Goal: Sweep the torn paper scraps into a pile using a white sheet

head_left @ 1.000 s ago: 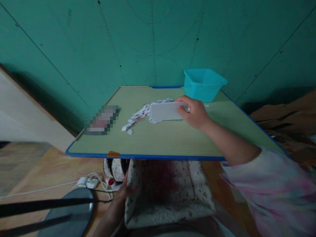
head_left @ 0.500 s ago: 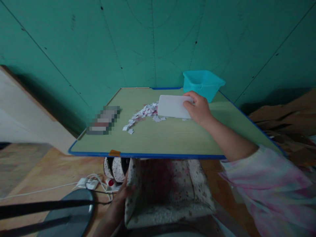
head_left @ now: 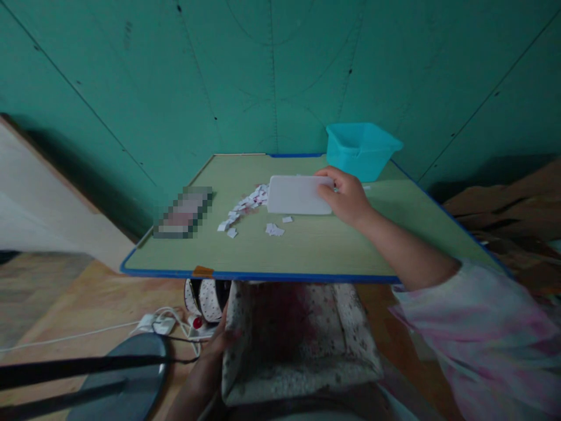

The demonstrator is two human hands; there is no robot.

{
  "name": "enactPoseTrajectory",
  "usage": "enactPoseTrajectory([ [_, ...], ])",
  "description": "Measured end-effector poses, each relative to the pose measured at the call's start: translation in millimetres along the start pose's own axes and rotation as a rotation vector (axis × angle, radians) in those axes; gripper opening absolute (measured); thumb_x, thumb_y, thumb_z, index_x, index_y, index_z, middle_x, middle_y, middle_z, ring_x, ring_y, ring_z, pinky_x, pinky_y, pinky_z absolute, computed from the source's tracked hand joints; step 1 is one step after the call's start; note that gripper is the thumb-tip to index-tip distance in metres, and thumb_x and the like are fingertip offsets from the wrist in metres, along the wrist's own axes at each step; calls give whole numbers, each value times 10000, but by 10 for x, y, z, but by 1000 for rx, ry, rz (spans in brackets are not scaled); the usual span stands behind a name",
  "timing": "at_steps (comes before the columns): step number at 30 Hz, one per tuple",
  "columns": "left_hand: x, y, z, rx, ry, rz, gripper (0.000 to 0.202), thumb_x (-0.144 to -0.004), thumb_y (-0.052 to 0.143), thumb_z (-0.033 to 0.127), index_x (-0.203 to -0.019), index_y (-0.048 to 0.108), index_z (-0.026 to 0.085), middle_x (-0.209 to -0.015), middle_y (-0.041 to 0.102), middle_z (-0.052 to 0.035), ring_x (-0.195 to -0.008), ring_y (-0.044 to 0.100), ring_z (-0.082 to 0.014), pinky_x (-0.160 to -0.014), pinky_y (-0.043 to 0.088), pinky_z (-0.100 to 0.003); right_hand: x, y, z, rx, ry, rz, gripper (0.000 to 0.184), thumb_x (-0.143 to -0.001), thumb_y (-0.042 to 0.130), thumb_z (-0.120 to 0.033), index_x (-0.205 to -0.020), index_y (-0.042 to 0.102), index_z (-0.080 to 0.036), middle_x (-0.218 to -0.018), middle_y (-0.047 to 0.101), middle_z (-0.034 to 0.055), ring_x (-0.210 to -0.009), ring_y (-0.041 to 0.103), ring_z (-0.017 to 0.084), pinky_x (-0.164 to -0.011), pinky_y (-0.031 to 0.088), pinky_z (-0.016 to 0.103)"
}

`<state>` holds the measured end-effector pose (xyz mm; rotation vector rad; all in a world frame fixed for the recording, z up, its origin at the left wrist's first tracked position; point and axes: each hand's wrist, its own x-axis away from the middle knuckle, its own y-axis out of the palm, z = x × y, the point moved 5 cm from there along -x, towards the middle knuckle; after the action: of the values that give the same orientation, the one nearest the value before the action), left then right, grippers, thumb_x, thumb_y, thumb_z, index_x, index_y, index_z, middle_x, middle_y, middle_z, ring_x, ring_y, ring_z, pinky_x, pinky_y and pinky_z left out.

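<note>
My right hand (head_left: 348, 196) grips the right end of a flat white rectangular plate (head_left: 293, 196), held just over the tabletop (head_left: 333, 248). At the plate's left edge a curved trail of small white paper scraps (head_left: 245, 204) lies on the table, some with pinkish marks. A small clump of scraps (head_left: 274, 230) sits in front of the plate. Under the table's front edge, my left hand (head_left: 221, 339) holds the left side of a speckled, open white box (head_left: 302, 383) with reddish stains inside. The fingers of that hand are partly hidden.
A turquoise plastic bin (head_left: 362, 155) stands at the back right of the table. On the left side lies a pixelated flat object (head_left: 184, 213). A round grey stool (head_left: 118, 380), a power strip (head_left: 155, 324) and cables are at the lower left. Cardboard (head_left: 508, 193) leans at right.
My right hand has moved the white plate left and slightly toward me. A small clump of scraps now lies nearer the front edge. My left hand and the speckled box look unmoved.
</note>
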<state>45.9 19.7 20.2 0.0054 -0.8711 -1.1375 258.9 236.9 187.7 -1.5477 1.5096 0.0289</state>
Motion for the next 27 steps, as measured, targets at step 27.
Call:
enactPoseTrajectory([
  [27, -141, 10, 104, -29, 10, -3, 447, -529, 686, 162, -962, 613, 246, -791, 709, 0, -872, 611, -233, -677, 503, -272, 20, 38, -3, -54, 111, -90, 251, -662, 444, -199, -865, 585, -152, -759, 603, 18, -645, 513, 129, -548, 365, 237],
])
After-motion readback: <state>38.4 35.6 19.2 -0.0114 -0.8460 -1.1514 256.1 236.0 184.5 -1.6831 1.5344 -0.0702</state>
